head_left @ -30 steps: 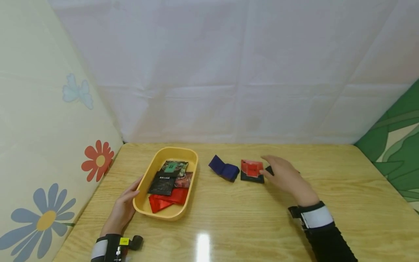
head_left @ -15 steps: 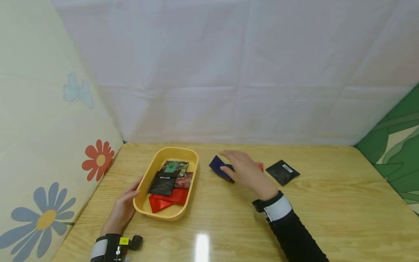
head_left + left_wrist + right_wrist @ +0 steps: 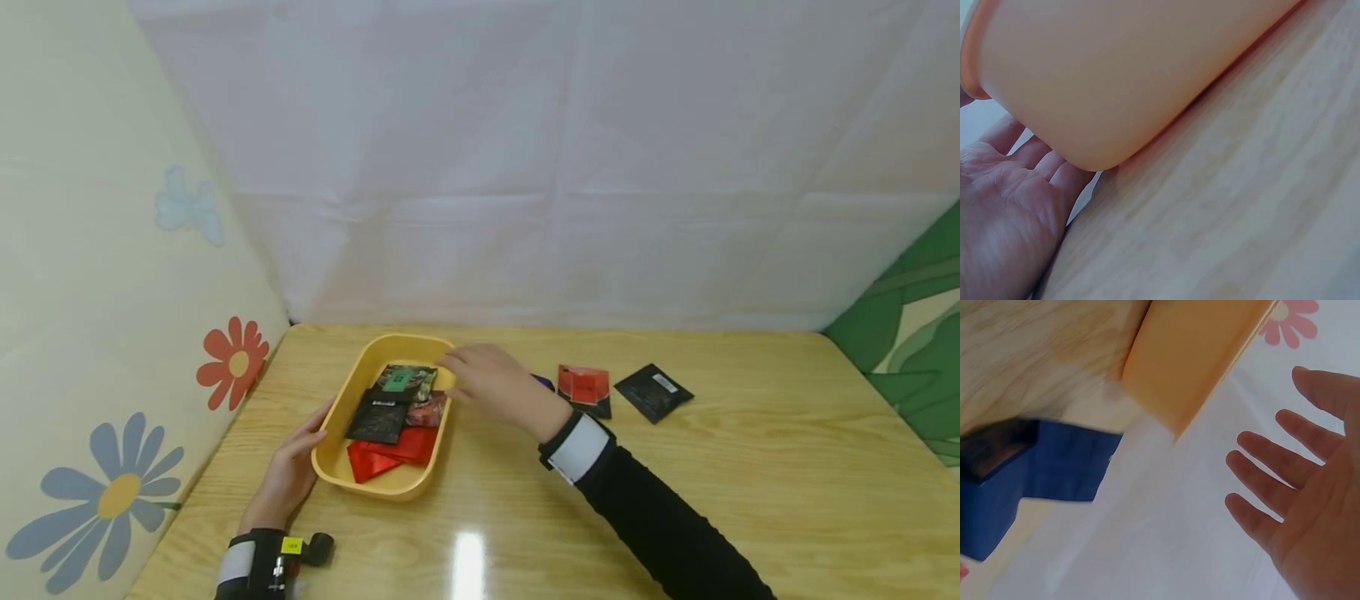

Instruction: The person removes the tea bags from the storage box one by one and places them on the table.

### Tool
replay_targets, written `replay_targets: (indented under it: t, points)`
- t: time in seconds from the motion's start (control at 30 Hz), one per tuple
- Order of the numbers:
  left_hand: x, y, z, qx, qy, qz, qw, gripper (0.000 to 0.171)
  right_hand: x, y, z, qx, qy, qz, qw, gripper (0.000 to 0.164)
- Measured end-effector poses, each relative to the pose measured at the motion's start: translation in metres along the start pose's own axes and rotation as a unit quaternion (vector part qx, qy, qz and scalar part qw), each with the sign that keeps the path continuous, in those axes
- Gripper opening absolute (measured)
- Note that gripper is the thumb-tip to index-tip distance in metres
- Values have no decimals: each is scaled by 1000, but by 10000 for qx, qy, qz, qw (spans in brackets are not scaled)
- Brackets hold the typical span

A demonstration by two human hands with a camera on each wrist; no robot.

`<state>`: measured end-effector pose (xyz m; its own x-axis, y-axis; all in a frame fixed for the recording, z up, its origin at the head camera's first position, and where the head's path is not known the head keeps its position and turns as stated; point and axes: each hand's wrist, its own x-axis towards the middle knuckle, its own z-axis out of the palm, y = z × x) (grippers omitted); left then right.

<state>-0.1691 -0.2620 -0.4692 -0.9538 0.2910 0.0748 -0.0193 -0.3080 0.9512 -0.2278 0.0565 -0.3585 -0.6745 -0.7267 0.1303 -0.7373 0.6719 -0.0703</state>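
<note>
Your left hand (image 3: 288, 471), lower left of the head view: fingers nearly straight, resting against the outer left wall of the tray (image 3: 397, 493). Your right hand (image 3: 487, 379), centre of the head view, at the tray's right rim: fingers loosely spread and holding nothing in the right wrist view; whether a fingertip brushes the rim, you cannot tell. Tray: yellow, on the table (image 3: 750, 467), left of centre; probably light and stiff, best held by its rim or wall. In it: a green-labelled packet (image 3: 397, 379) uppermost, a black packet (image 3: 377, 422) below it, a reddish packet (image 3: 427, 410) at the right, red packets (image 3: 412, 446) nearest you. Packets: likely light, soft and slick where they shine, easily creased; take one by an edge or corner, mindful that its overlapping neighbours may slide along. Right of your right hand, near the frame's middle: a folded blue piece (image 3: 1069, 462), probably thin and bendable; then a red-and-black packet (image 3: 585, 387), and a black packet with a white label (image 3: 655, 392), set apart. Hidden or doubtful: the blue piece, mostly behind your right hand in the head view and cut off at the left in the right wrist view; the lower packets, partly covered; print, too small to read; your left fingertips, behind the tray in the left wrist view.
</note>
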Motion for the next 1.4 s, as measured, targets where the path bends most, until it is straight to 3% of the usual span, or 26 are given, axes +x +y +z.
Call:
replay_targets:
  t: [0.27,0.47,0.6,0.83,1.17,1.4]
  points:
    - [0,-1,-2,41,162,-110,9998,58,31,-22,0,483,-903,175,9946,53]
    - [0,1,0,136,274,-262,9992,58,51,-32,-4,-161,-1500,485,9874,55]
    - [-1,2,-1,191,323,-274,9989,59,66,-41,-3,-617,-1698,429,9826,51]
    - [-2,1,-2,30,116,-196,9997,57,88,-56,-1,-874,-1914,582,9759,36]
    - [-1,0,0,98,192,-236,9995,58,111,-60,4,-73,-2359,983,9668,33]
    - [-1,0,0,52,129,-211,9997,58,111,-52,3,335,-2544,1540,9542,29]
